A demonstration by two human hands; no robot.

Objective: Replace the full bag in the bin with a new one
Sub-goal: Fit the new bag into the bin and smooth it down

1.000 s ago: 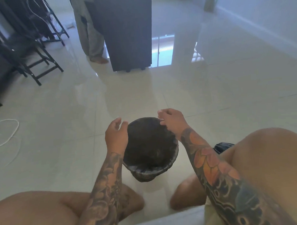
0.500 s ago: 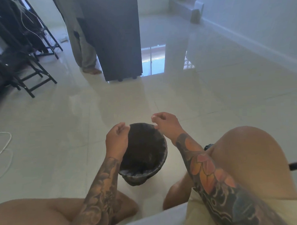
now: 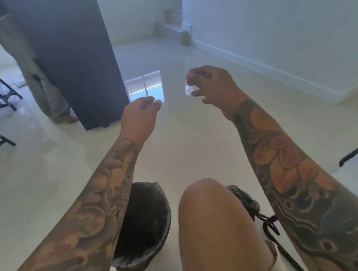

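Observation:
A small round bin [image 3: 138, 265] stands on the floor between my knees, at the bottom of the head view. A black bag [image 3: 145, 215] lines it, its edge folded over the rim. Behind my right knee lies a tied black bag [image 3: 245, 201], its knot pointing right; the knee hides part of it. My left hand [image 3: 140, 114] is raised well above the bin, fingers curled shut on nothing. My right hand [image 3: 211, 85] is higher and further right, fingers loosely apart and empty. My left forearm covers the bin's left side.
A tall dark cabinet [image 3: 70, 58] stands at the back left, with a person's legs [image 3: 48, 93] beside it. Black chair frames [image 3: 2, 99] are at the far left. A black leg [image 3: 352, 152] pokes in at the right. A white wall [image 3: 282, 30] runs along the right.
Both hands have let go of the bag's rim and risen well above the bin. The view has tilted up, so the bin now sits low in the frame.

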